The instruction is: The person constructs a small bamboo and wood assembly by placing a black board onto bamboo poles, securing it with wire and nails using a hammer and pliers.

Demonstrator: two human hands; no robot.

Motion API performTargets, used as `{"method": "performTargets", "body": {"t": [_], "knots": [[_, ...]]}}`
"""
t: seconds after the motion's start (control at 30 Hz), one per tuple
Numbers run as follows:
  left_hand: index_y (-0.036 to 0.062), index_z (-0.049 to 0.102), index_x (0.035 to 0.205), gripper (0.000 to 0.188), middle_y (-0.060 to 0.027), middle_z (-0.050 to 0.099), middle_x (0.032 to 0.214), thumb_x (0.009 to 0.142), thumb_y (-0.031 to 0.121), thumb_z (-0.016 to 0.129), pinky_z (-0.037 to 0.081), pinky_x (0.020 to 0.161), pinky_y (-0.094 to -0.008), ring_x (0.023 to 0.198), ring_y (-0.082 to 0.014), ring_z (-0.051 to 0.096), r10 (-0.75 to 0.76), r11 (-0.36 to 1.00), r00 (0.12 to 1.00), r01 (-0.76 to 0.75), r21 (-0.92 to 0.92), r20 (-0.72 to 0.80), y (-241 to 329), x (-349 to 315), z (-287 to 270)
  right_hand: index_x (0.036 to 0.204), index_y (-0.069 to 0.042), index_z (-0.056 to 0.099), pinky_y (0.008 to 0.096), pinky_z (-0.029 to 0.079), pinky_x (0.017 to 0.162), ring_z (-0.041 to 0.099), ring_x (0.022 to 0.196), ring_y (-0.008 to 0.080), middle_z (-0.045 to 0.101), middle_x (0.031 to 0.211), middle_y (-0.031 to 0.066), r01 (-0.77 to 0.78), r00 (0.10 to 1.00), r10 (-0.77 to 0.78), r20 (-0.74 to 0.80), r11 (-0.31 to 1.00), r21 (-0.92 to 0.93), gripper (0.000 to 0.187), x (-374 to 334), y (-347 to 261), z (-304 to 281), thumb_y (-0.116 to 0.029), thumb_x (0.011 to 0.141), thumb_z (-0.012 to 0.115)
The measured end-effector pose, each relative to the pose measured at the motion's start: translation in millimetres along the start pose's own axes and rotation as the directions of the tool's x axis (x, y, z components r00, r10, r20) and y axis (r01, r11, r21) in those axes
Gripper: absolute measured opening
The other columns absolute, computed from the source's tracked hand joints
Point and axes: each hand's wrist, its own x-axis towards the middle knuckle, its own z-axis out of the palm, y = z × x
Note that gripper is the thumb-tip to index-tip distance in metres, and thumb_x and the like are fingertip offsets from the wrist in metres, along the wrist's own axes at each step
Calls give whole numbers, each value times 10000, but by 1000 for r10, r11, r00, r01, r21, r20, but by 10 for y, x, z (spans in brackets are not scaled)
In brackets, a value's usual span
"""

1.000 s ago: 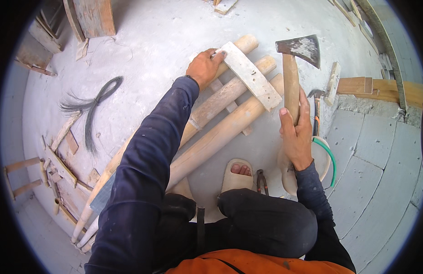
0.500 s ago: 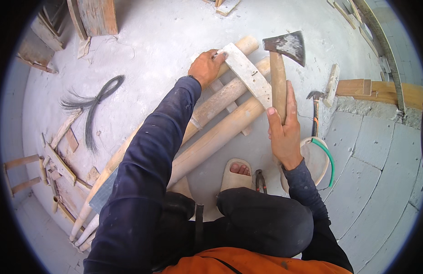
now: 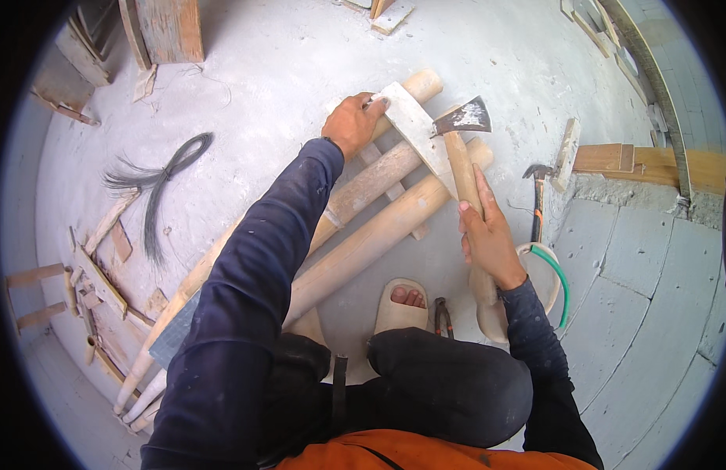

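Note:
My left hand [image 3: 350, 124] pinches the far end of a short, white-stained board [image 3: 414, 127]. The board lies slantwise across several round wooden poles [image 3: 371, 231]. My right hand [image 3: 494, 243] is closed around the wooden handle of a hatchet [image 3: 461, 166], its fingers partly hidden behind the handle. The dark hatchet head [image 3: 466, 116] is over the board's right edge; whether it touches the wood I cannot tell. Beneath the poles, a thin wooden crosspiece [image 3: 396, 190] shows in the gaps.
Right of my right hand lie a claw hammer [image 3: 538, 188] and a white bucket [image 3: 544, 274] with a green rim strip. Pliers [image 3: 443, 317] sit beside my sandalled foot [image 3: 402, 305]. A bundle of wire [image 3: 163, 178] and scrap wood [image 3: 104, 274] are at left; grey blocks [image 3: 621, 290] are at right.
The hatchet has come down and left, its head now over the board instead of beyond its right side. My right hand moved slightly with it. My left hand keeps its hold on the board.

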Motion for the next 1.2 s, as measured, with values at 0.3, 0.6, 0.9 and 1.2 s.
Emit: {"method": "performTargets", "body": {"t": [0.3, 0.6, 0.9, 1.2], "knots": [[-16, 676, 1409, 648, -301, 717, 1314, 1043, 512, 589, 529, 1088, -460, 1237, -440, 695, -28, 1000, 999, 28, -8, 24, 9, 1, -26, 1749, -137, 120, 267, 481, 466, 556, 557, 118, 589, 853, 55, 696, 546, -449, -707, 713, 86, 750, 45, -246, -233, -263, 1121, 512], [-8, 678, 1407, 637, -296, 719, 1315, 1045, 507, 584, 530, 1082, -459, 1225, -437, 700, -14, 1000, 1000, 14, -13, 1, 8, -42, -27, 1750, -168, 168, 276, 495, 483, 562, 564, 124, 606, 841, 62, 260, 963, -249, -99, 958, 120, 739, 18, -22, -134, -343, 1128, 527], [2, 693, 1383, 621, -287, 740, 1259, 1047, 513, 584, 538, 1051, -463, 1182, -433, 715, 2, 1000, 1000, -2, -19, -3, -5, -17, -20, 1742, -120, 92, 300, 498, 444, 561, 538, 152, 570, 802, 71, 590, 683, -308, -662, 767, 253, 769, 85, -374, -160, -387, 1130, 474], [10, 707, 1363, 609, -286, 742, 1247, 1047, 518, 592, 540, 1037, -456, 1169, -433, 717, 32, 998, 999, -32, -46, -12, -22, -50, -13, 1748, -187, 150, 273, 485, 418, 530, 501, 106, 565, 782, 52, 215, 963, -152, -224, 933, 290, 701, 82, -133, -429, -363, 1146, 465]]}}
